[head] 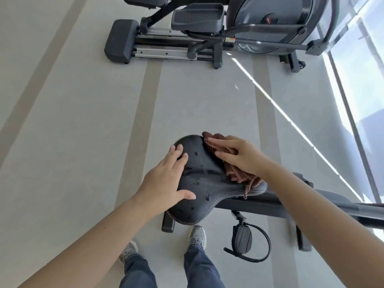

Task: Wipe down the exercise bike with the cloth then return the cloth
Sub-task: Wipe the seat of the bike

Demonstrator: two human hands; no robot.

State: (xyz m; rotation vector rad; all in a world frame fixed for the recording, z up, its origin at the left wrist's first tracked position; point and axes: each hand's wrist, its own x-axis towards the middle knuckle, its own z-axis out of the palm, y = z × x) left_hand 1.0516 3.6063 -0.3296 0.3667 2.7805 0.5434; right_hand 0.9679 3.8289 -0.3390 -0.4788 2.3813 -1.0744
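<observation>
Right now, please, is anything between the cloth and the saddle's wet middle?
Nothing visible: the brown cloth under the right hand adjoins the droplets on the black padded saddle; the left hand rests at its opposite edge.

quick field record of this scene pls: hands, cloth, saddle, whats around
left hand: rests flat on the saddle, fingers straight
right hand: presses the brown cloth onto the saddle
brown cloth: bunched, one end hanging off the saddle's edge
saddle: black, water droplets on top
pedal: strapped, below the saddle
background: elliptical trainer on grey floor
</observation>
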